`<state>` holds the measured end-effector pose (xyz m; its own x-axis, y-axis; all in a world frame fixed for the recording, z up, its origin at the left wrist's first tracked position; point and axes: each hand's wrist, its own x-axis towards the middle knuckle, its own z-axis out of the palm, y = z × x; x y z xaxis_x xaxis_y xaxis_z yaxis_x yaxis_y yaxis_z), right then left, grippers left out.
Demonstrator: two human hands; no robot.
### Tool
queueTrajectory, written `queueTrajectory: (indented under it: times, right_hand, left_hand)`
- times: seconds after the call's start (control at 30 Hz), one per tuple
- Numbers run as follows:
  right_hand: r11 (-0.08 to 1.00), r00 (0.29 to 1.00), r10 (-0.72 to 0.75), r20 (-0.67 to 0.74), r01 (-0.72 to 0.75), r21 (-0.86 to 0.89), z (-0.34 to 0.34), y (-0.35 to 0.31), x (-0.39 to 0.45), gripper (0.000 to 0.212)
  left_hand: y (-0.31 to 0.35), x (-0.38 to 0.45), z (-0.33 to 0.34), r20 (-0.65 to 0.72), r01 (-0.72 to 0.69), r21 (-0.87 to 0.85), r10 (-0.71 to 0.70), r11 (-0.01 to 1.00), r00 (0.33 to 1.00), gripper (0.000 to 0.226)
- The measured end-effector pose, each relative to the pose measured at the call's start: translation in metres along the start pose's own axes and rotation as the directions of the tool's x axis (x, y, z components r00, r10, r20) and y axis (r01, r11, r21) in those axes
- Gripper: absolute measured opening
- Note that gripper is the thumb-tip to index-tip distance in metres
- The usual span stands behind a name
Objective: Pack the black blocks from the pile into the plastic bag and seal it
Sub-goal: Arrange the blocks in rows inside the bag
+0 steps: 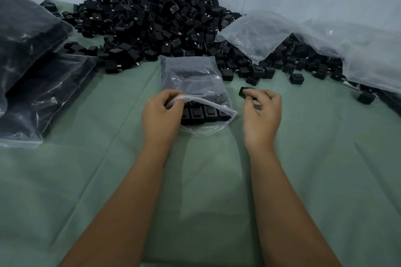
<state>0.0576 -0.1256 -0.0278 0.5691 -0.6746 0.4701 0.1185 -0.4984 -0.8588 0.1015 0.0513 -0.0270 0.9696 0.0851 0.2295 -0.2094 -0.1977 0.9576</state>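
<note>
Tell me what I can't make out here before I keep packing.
Head view:
- Block count inside the plastic bag: its film clouds all but the row at the mouth.
- Black block: right hand fingers cover part.
- Filled bags: cut by left edge.

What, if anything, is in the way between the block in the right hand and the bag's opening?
Nothing visible. The right hand pinches a black block just right of the plastic bag, whose mouth the left hand holds lifted open.

A green cloth (pixel 303 180) covers the counter. On it lie a pile of black blocks (pixel 152 21) at the back, filled plastic bags (pixel 32 71) at left, an open plastic bag (pixel 195 80) mid-counter, and perhaps empty bags (pixel 256 34) at right.
</note>
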Motion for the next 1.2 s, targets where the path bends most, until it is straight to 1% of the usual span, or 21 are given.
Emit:
queueTrajectory:
  times: [0.03,0.1,0.17,0.23,0.3,0.37,0.43,0.5,0.53,0.57,0.63,0.67,0.73,0.83,0.9,1.0,1.1,1.2]
  right_hand:
    - [0.995,0.996,-0.094,-0.008,0.094,-0.019,-0.001,-0.003,-0.005,0.020]
    - [0.961,0.961,-0.274,0.029,0.275,-0.044,0.000,-0.011,-0.017,0.018]
    - [0.890,0.890,-0.447,0.090,0.452,-0.057,0.004,-0.018,-0.030,0.017]
    - [0.830,0.825,-0.542,0.157,0.556,-0.056,0.012,-0.026,-0.045,0.017]
    - [0.799,0.788,-0.574,0.225,0.598,-0.058,0.020,-0.035,-0.060,0.018]
    - [0.792,0.774,-0.561,0.293,0.605,-0.083,0.025,-0.040,-0.067,0.020]
    - [0.812,0.795,-0.496,0.349,0.567,-0.137,0.027,-0.040,-0.065,0.021]
    - [0.886,0.863,-0.314,0.397,0.416,-0.205,0.028,-0.039,-0.058,0.020]
    - [0.898,0.885,-0.237,0.402,0.358,-0.258,0.029,-0.036,-0.055,0.024]
    - [0.894,0.897,-0.196,0.397,0.330,-0.303,0.029,-0.036,-0.054,0.028]
    - [0.852,0.871,-0.261,0.417,0.411,-0.325,0.028,-0.039,-0.056,0.019]
    - [0.829,0.848,-0.310,0.431,0.463,-0.315,0.026,-0.040,-0.058,0.018]
    - [0.811,0.818,-0.344,0.461,0.506,-0.293,0.025,-0.041,-0.060,0.023]
    - [0.776,0.787,-0.349,0.508,0.547,-0.314,0.027,-0.041,-0.063,0.029]
    - [0.754,0.770,-0.354,0.531,0.571,-0.325,0.027,-0.040,-0.063,0.033]
    - [0.750,0.775,-0.349,0.527,0.568,-0.339,0.026,-0.038,-0.063,0.035]
    - [0.741,0.768,-0.342,0.542,0.575,-0.347,0.026,-0.039,-0.063,0.035]
    - [0.717,0.745,-0.311,0.591,0.592,-0.369,0.028,-0.041,-0.062,0.038]
  left_hand:
    - [0.000,0.000,0.000,-0.003,0.014,-0.022,-0.014,1.000,1.000,0.017]
    - [0.000,0.000,0.000,-0.010,0.032,-0.051,-0.033,0.998,0.999,0.017]
    - [0.000,0.001,0.000,-0.018,0.044,-0.067,-0.045,0.997,0.999,0.016]
    - [0.000,0.001,0.000,-0.014,0.057,-0.089,-0.059,0.994,0.998,0.015]
    - [0.001,0.002,-0.001,0.000,0.078,-0.111,-0.078,0.991,0.997,0.015]
    - [0.001,0.001,-0.003,0.004,0.090,-0.124,-0.090,0.988,0.996,0.015]
    - [0.001,0.001,-0.003,-0.001,0.100,-0.130,-0.101,0.986,0.995,0.015]
    - [0.002,0.001,-0.002,-0.003,0.101,-0.137,-0.102,0.985,0.995,0.015]
    - [0.002,0.000,-0.002,-0.002,0.097,-0.141,-0.099,0.985,0.995,0.015]
    - [0.002,0.000,-0.002,-0.002,0.092,-0.142,-0.094,0.985,0.996,0.015]
    - [0.002,-0.001,-0.003,-0.006,0.087,-0.139,-0.089,0.986,0.996,0.015]
    - [0.002,-0.001,-0.003,-0.008,0.083,-0.137,-0.085,0.987,0.996,0.015]
    - [0.002,-0.001,-0.003,-0.008,0.071,-0.127,-0.072,0.989,0.997,0.014]
    - [0.004,-0.003,-0.003,-0.023,0.041,-0.129,-0.044,0.991,0.999,0.014]
    - [0.003,-0.005,-0.003,-0.053,-0.007,-0.115,0.001,0.993,0.999,0.015]
    - [0.001,-0.005,-0.003,-0.091,-0.093,-0.040,0.089,0.995,0.992,0.016]
    - [0.000,-0.004,-0.002,-0.103,-0.131,-0.019,0.129,0.991,0.986,0.020]
    - [-0.001,-0.004,-0.002,-0.114,-0.161,-0.007,0.159,0.987,0.981,0.017]
